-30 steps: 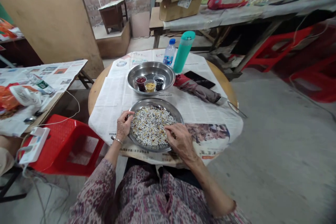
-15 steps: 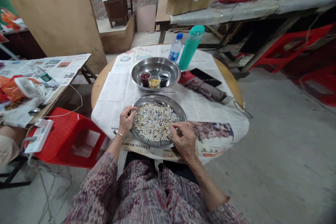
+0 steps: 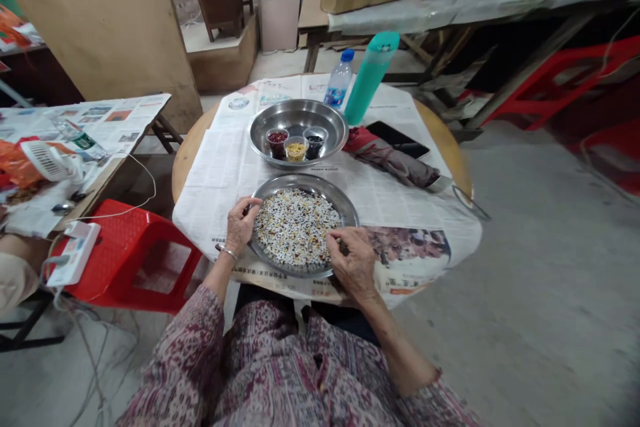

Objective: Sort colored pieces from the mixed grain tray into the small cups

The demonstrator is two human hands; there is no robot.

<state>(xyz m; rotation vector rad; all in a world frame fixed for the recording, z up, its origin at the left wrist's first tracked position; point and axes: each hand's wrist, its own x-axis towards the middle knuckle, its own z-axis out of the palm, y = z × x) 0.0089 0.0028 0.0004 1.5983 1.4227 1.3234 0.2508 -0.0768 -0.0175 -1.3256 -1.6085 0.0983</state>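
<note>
A round metal tray (image 3: 353,208) holds a spread of mixed white, yellow, dark and reddish grains (image 3: 295,227). At its left rim, my left hand (image 3: 241,223) is closed, thumb and fingertips gripping the edge. My right hand (image 3: 354,260) rests at the right side of the tray, fingers curled and fingertips pinched at the edge of the grains; whatever is between them is hidden. Just beyond stands a deeper metal basin (image 3: 260,121) with three clear cups inside: dark red beans (image 3: 277,140), yellow grains (image 3: 295,149) and black beans (image 3: 314,141).
Newspaper covers the round table (image 3: 210,167). A water bottle (image 3: 339,80), a teal bottle (image 3: 371,80), a folded umbrella (image 3: 395,160) and a dark phone-like slab (image 3: 400,139) stand or lie behind on the right. A red stool (image 3: 120,247) with a power strip (image 3: 75,255) is at left.
The view has shifted slightly, so the table things sit a little higher and further right. Both hands keep nearly the same places at the tray; the grains look much the same.
</note>
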